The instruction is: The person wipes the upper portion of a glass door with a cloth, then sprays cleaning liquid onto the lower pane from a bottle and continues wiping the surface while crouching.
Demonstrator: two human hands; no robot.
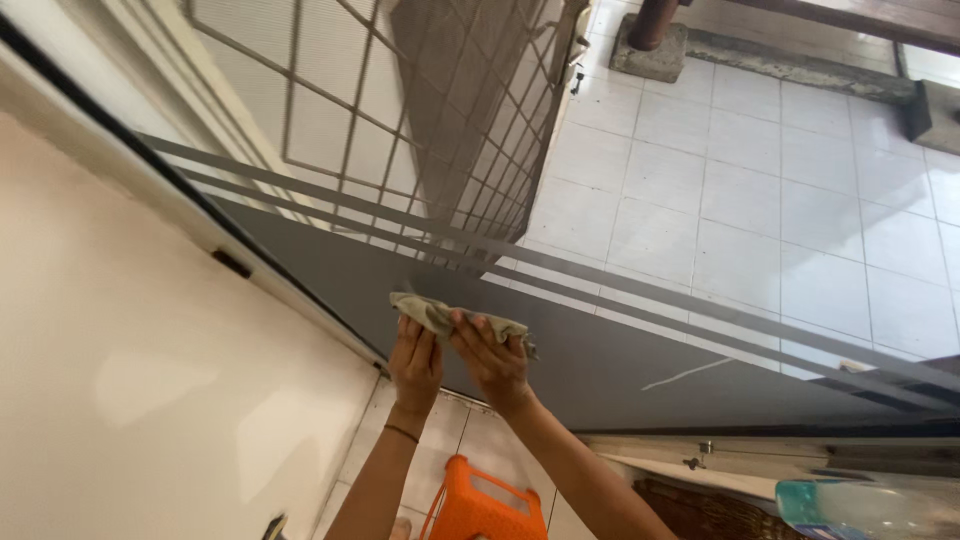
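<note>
Both hands, left hand (415, 362) and right hand (492, 360), closed on the grey-green cloth (455, 318) against the grey door panel (600, 365). Best pressed flat, overlapping strokes.

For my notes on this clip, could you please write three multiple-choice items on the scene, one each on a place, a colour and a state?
1. Where is the cloth?
A. Pressed on the grey glass panel
B. On the tiled floor
C. Draped on the metal grille

2. What colour is the plastic stool below the arms?
A. Blue
B. Orange
C. White

3. How is the cloth held?
A. By the left hand only
B. By the right hand only
C. By both hands

Answers: 1 A, it is bunched against the panel; 2 B, the stool is bright orange; 3 C, the fingers of both hands are on it.
</note>
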